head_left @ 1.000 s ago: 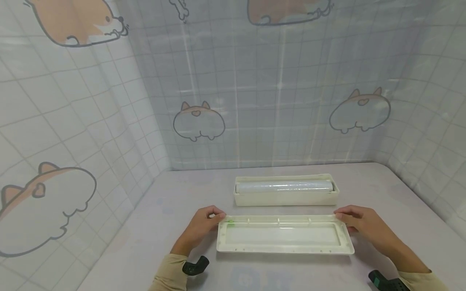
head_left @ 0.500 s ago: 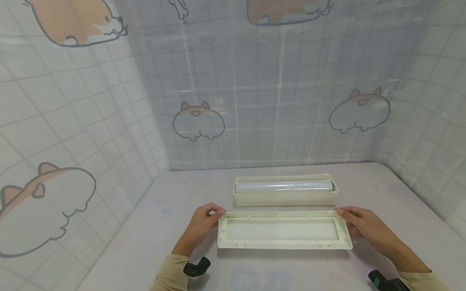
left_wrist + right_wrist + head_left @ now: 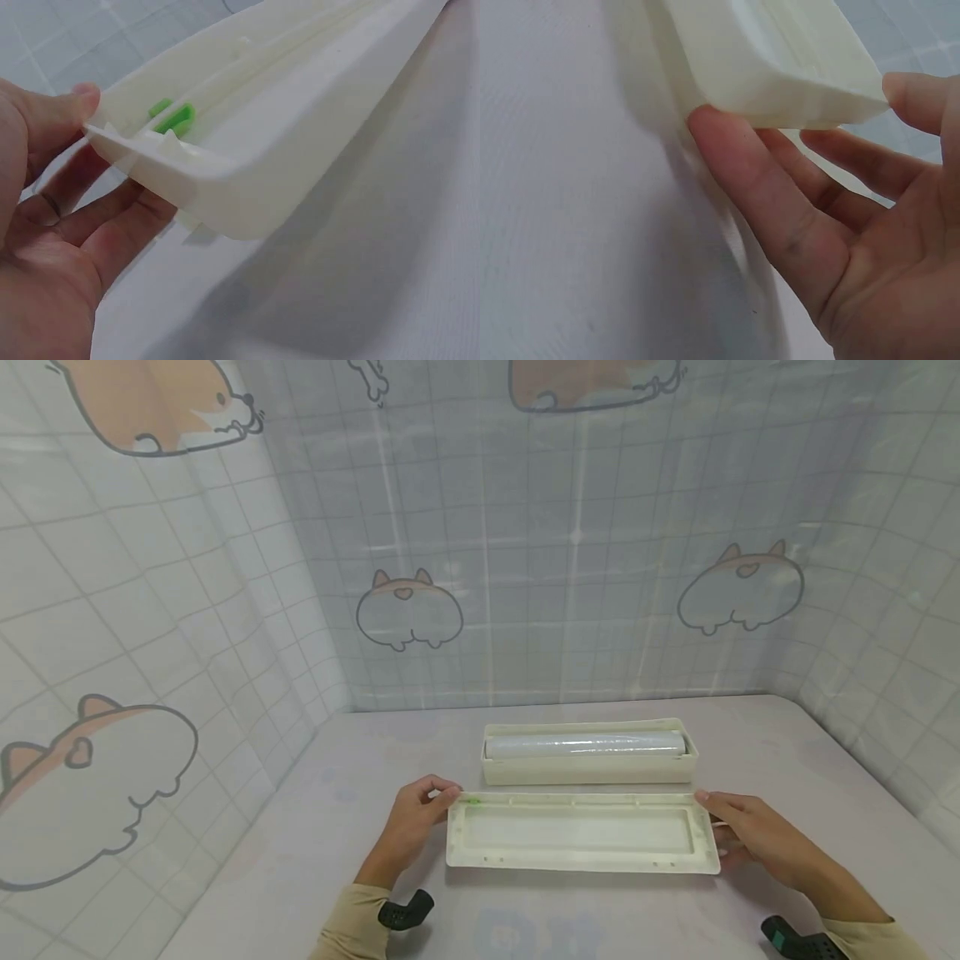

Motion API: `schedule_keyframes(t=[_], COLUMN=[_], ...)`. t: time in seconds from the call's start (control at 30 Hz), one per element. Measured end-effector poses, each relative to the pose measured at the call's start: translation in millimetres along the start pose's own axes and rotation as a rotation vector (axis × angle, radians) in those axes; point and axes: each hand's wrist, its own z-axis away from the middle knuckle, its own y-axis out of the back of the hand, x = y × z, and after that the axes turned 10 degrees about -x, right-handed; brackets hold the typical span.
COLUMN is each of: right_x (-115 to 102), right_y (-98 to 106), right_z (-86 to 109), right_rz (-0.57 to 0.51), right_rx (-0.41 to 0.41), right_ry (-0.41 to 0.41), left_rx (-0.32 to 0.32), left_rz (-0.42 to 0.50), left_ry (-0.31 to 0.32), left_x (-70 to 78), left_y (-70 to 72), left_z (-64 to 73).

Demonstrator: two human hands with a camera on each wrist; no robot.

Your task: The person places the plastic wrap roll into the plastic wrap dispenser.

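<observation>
A long cream plastic lid (image 3: 577,833) is held level above the table, its hollow inner side facing up. My left hand (image 3: 414,817) grips its far left corner, thumb on the rim and fingers beneath. At the opposite end my right hand (image 3: 757,831) holds the far right corner, thumb on the edge and fingertips under it. A small green piece (image 3: 177,118) sits inside the lid near my left thumb. Just behind the lid stands a cream box (image 3: 588,771) with a roll of clear film (image 3: 585,744) lying in it.
The pale cloth-covered table (image 3: 315,843) carries the box near its back. Behind and at both sides hang light gridded curtains (image 3: 525,610) printed with cartoon dogs. Dark devices (image 3: 406,910) are strapped to both wrists.
The lid has risen slightly and moved a little toward the box, its near edge tilting up. Both hands have shifted with it. The box has stayed put.
</observation>
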Motion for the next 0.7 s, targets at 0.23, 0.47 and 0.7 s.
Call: schedule_keyframes(t=[0.23,0.47,0.7], right_x=[2.6,3.6,-0.1], right_y=[-1.5,-3.0,-4.5], right_z=[-1.0,-2.5,-1.5], right_rz=[-0.001,0.071,0.123], right_rx=[-0.004,0.051,0.124], right_ry=[0.076,0.124,0.174], left_rx=[0.014,-0.032,-0.093], left_rz=[0.03,0.055,0.048], left_ry=[-0.028,-0.019,0.022], left_x=[-2.1,-5.4,-4.6], left_y=[2.1,4.3,3.6], left_z=[1.7,1.2,1.4])
